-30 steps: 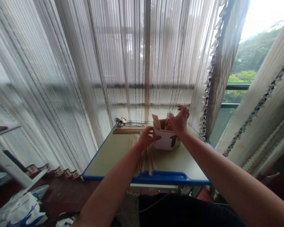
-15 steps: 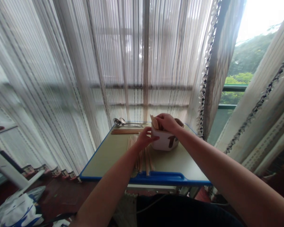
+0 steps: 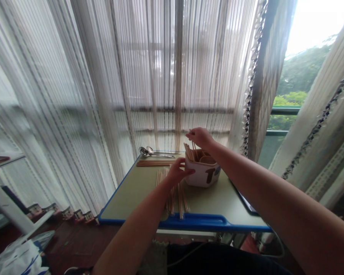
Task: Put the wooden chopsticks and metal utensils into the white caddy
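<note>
A white utensil holder (image 3: pixel 199 177) with a brown mark on its front and brown compartments inside stands on the small table. My left hand (image 3: pixel 177 171) grips its left side, thumb at the front. Above the holder, the fingers of my right hand (image 3: pixel 200 136) pinch the upper ends of thin wooden chopsticks (image 3: pixel 194 146), whose lower ends go down into it; how many is unclear. More chopsticks (image 3: pixel 188 152) lean in the left compartment. Loose pale chopsticks (image 3: pixel 180 200) lie on the tabletop, partly hidden under my left hand and forearm.
Behind my left hand lie brown chopsticks (image 3: pixel 153 163) in a row and metal ladles (image 3: pixel 145 152), one slotted. The table (image 3: pixel 123 198) has a blue rim. A dark-edged flat object (image 3: pixel 248 204) shows beside my right forearm. Sheer curtains (image 3: pixel 149 76) hang behind the table.
My right hand has risen from inside the holder to above it, with chopsticks between its fingers. My left hand stays on the holder. The view has shifted slightly.
</note>
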`<state>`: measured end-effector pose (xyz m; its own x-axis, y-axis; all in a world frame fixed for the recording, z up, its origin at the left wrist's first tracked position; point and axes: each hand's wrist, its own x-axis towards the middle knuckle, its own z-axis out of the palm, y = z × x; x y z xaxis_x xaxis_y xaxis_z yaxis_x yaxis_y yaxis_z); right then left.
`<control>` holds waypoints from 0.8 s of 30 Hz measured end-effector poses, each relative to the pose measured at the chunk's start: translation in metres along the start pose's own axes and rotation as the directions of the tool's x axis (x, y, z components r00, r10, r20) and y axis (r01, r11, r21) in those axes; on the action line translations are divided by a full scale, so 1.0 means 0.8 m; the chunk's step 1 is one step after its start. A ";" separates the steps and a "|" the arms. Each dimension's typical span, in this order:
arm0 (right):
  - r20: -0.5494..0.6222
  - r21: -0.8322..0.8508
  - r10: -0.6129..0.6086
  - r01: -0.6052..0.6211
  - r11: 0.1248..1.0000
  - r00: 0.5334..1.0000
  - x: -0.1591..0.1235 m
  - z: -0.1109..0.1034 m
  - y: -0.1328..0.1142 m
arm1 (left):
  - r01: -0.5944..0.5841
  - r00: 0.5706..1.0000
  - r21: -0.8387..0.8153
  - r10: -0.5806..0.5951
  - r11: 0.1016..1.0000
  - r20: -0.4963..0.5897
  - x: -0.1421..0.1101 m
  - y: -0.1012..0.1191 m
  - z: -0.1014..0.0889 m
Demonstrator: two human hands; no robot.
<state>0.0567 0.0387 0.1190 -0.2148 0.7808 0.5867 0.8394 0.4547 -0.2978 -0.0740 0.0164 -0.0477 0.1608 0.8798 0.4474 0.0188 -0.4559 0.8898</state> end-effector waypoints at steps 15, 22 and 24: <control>0.048 0.062 0.051 -0.054 0.997 0.998 -0.012 -0.004 -0.023 | -0.009 0.999 0.058 0.006 0.998 0.046 0.002 -0.006 -0.001; -0.444 0.381 0.173 0.010 0.925 0.879 -0.115 -0.013 -0.035 | 0.000 0.978 0.573 0.120 0.819 -0.172 0.009 0.036 -0.056; -0.451 0.450 0.226 0.001 0.893 0.864 -0.167 0.006 -0.028 | 0.129 0.971 0.583 0.018 0.802 -0.239 0.008 0.048 -0.086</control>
<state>0.0638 -0.0735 0.0436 0.2293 0.5841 0.7786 0.5243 0.5998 -0.6044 -0.1400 0.0140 -0.0045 -0.0797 0.8782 0.4717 0.6109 -0.3309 0.7193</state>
